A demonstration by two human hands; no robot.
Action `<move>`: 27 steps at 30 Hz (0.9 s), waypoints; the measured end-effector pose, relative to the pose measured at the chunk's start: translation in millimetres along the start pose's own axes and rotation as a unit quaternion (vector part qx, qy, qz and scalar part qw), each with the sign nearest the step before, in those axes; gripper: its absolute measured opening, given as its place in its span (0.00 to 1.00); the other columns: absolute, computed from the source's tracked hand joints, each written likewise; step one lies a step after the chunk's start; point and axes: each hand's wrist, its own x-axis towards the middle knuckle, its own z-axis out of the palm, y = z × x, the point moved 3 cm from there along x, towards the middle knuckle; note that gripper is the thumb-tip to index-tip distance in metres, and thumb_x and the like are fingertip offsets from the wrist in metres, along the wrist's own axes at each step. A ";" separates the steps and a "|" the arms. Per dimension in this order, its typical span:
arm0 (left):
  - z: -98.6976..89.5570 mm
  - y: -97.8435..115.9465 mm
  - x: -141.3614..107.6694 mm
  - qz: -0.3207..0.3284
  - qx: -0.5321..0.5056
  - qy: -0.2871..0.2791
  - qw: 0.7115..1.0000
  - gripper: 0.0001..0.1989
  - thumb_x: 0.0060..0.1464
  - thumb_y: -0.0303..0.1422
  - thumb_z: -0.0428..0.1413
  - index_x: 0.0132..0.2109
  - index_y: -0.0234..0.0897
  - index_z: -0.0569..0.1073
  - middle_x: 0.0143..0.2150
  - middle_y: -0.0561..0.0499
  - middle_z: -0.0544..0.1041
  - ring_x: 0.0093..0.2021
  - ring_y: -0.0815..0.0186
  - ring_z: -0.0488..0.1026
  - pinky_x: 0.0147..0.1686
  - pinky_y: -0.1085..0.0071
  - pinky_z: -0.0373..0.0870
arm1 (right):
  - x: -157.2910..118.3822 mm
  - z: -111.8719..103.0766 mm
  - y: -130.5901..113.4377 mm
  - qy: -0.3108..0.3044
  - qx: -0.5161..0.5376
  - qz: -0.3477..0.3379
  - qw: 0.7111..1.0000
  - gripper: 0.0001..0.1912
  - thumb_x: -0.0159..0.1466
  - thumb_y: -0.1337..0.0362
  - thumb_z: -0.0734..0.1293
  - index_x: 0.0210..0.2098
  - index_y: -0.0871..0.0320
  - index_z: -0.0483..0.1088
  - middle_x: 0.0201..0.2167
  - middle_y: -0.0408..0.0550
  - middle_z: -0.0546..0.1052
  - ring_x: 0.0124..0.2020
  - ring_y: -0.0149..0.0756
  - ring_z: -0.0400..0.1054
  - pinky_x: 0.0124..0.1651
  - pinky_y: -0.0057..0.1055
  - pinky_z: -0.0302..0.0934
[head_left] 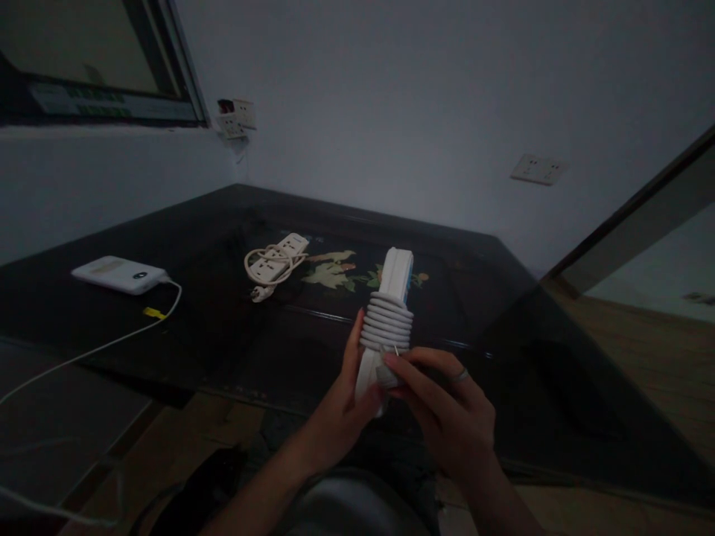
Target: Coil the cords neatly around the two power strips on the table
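A white power strip [395, 274] is held up over the near part of the dark table, its far end tilted up and away from me. Its white cord [386, 321] is wound round the middle in several tight coils. My left hand [346, 402] grips the near end of the strip from the left, fingers along its side. With thumb and fingers pinched, my right hand [447, 398] holds the plug [389, 372] at the cord's end, close below the coils. Metal prongs stick out of the plug. The right hand wears a ring.
Farther back on the dark table [223, 350] lies a second power strip [276, 257] with a loosely looped cord. A white power bank [119, 275] with a cable sits at the left, near a small yellow tag [154, 313]. Wall sockets [538, 170] are behind the table.
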 end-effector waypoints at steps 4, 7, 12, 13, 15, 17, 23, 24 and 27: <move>1.0 1.4 -1.0 0.002 0.029 -0.024 0.999 0.39 0.62 0.36 0.49 0.68 0.46 0.30 0.71 0.49 0.45 0.68 0.60 0.47 0.65 0.66 0.48 | -0.3 -1.7 -3.8 -0.002 0.000 -0.006 1.000 0.18 0.63 0.72 0.64 0.52 0.54 0.70 0.36 0.48 0.73 0.36 0.32 0.70 0.35 0.27 0.69; 0.7 0.3 -2.8 0.012 0.041 -0.030 0.999 0.41 0.62 0.36 0.49 0.68 0.47 0.27 0.71 0.49 0.42 0.68 0.59 0.46 0.65 0.65 0.48 | 2.6 -1.4 -4.7 -0.007 0.016 -0.016 1.000 0.19 0.63 0.73 0.65 0.53 0.54 0.69 0.35 0.48 0.73 0.35 0.33 0.70 0.35 0.27 0.68; 1.3 -8.5 -4.9 -0.002 0.032 0.001 0.999 0.38 0.63 0.37 0.47 0.68 0.47 0.29 0.71 0.50 0.46 0.68 0.61 0.47 0.65 0.67 0.48 | 10.8 6.2 2.7 -0.008 0.032 -0.014 0.999 0.17 0.64 0.69 0.64 0.52 0.56 0.69 0.36 0.49 0.73 0.37 0.35 0.69 0.37 0.29 0.67; 0.7 -9.9 -4.3 -0.004 0.025 0.011 1.000 0.37 0.63 0.37 0.47 0.68 0.48 0.30 0.71 0.50 0.46 0.68 0.61 0.47 0.65 0.68 0.49 | 12.2 8.2 4.8 -0.012 0.039 -0.011 0.999 0.16 0.64 0.68 0.64 0.52 0.56 0.69 0.37 0.49 0.73 0.37 0.35 0.69 0.37 0.29 0.67; -1.4 -11.3 -1.9 -0.011 0.014 0.025 1.000 0.38 0.62 0.38 0.48 0.69 0.47 0.31 0.70 0.50 0.48 0.68 0.60 0.48 0.64 0.68 0.51 | 13.5 11.4 9.3 -0.025 0.054 0.010 0.998 0.15 0.64 0.66 0.64 0.51 0.55 0.69 0.37 0.49 0.72 0.38 0.36 0.69 0.38 0.30 0.67; -3.7 -10.7 1.7 -0.013 0.004 0.025 1.000 0.41 0.60 0.38 0.52 0.69 0.46 0.32 0.69 0.47 0.52 0.67 0.58 0.51 0.63 0.66 0.55 | 12.6 12.7 12.3 -0.040 0.061 0.040 0.997 0.15 0.64 0.64 0.65 0.51 0.53 0.69 0.38 0.48 0.72 0.39 0.37 0.68 0.39 0.32 0.67; -3.3 -4.6 5.6 -0.014 0.006 0.020 1.000 0.43 0.58 0.35 0.54 0.69 0.48 0.33 0.67 0.47 0.56 0.64 0.56 0.57 0.59 0.65 0.61 | 3.4 7.6 8.2 -0.029 0.052 0.102 0.993 0.17 0.63 0.66 0.65 0.51 0.51 0.68 0.40 0.47 0.67 0.40 0.35 0.66 0.41 0.30 0.65; -1.9 -3.6 4.9 -0.012 0.009 0.016 1.000 0.42 0.59 0.35 0.54 0.69 0.48 0.33 0.68 0.47 0.55 0.65 0.56 0.57 0.60 0.65 0.61 | 2.1 6.4 6.9 -0.017 0.050 0.111 0.992 0.16 0.63 0.67 0.65 0.51 0.51 0.68 0.41 0.47 0.67 0.42 0.35 0.65 0.42 0.31 0.65; 1.6 -0.7 2.1 0.002 0.018 0.006 1.000 0.40 0.60 0.35 0.52 0.69 0.50 0.35 0.70 0.50 0.50 0.66 0.57 0.54 0.62 0.64 0.56 | -0.9 3.4 3.9 0.017 0.033 0.129 0.991 0.14 0.62 0.66 0.66 0.48 0.50 0.70 0.47 0.48 0.64 0.47 0.39 0.61 0.47 0.37 0.62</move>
